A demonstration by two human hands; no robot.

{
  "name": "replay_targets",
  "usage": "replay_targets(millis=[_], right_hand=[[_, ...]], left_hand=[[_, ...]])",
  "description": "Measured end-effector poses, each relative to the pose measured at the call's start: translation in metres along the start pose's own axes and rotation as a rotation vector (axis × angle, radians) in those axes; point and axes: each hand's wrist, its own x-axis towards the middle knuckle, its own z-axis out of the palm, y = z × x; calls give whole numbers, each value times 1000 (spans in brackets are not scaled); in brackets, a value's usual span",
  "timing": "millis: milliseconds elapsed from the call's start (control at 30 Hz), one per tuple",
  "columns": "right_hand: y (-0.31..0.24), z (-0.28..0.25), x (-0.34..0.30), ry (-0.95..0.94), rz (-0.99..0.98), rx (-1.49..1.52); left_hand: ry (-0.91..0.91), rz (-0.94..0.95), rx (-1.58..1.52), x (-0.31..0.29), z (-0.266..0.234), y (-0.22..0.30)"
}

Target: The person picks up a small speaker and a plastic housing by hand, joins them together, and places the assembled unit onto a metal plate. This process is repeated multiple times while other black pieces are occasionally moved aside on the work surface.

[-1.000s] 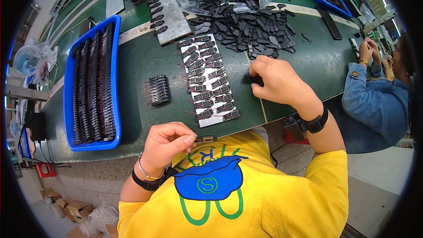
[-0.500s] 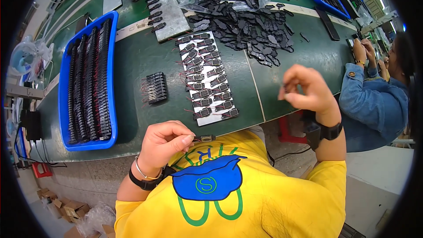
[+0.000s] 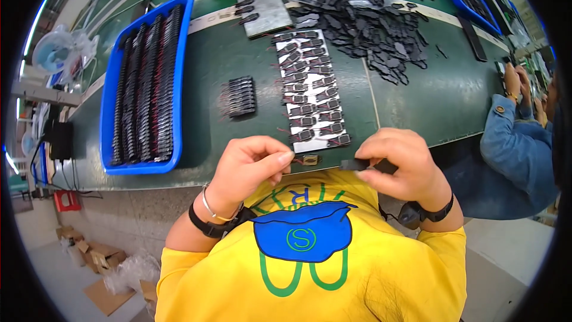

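Note:
At the table's front edge my left hand (image 3: 253, 166) pinches a small speaker-like part (image 3: 310, 160) with thin dark red wires, its flat face showing. Close by on the right, my right hand (image 3: 406, 164) grips a thin black flat piece (image 3: 353, 164) between thumb and fingers. A small gap separates the two parts. Just beyond them, a white strip (image 3: 307, 96) bears two columns of similar wired parts. A short row of black wired parts (image 3: 241, 96) lies to its left. The loose heap of black flat pieces (image 3: 381, 30) spreads beyond to the right.
A blue tray (image 3: 106, 143) packed with rows of black parts stands at left. A grey metal plate (image 3: 266, 6) with several parts along its edge lies at the back. Another blue tray (image 3: 471, 0) sits far right. A co-worker in a denim sleeve (image 3: 515, 155) works at right.
My right hand has come down and left to near my left hand, with the black piece now visible in its fingers. My left hand still holds the speaker-like part. The view has shifted.

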Motion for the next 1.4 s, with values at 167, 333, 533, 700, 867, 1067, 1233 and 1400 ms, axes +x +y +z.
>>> replay_targets(millis=[167,333,533,700,867,1067,1233,1400], right_hand=[[-6,31,19,111,-198,-137],[-8,48,24,187,-224,-201],[-1,57,17,192,-162,-178],[1,58,17,178,-151,-164],[1,58,17,179,-144,-166],[4,61,18,197,-189,-207],[3,62,19,221,-232,-241],[3,65,19,230,-249,-254]], left_hand=[[19,-12,-23,-1,1,-2],[11,-9,-55,0,3,-5],[8,-21,-87,-1,4,-7],[7,-18,-91,0,3,-9],[-11,6,-74,-1,3,-9],[-28,25,-65,-2,3,-11],[-36,21,-80,-4,5,-7],[8,150,-63,-8,11,-8]])
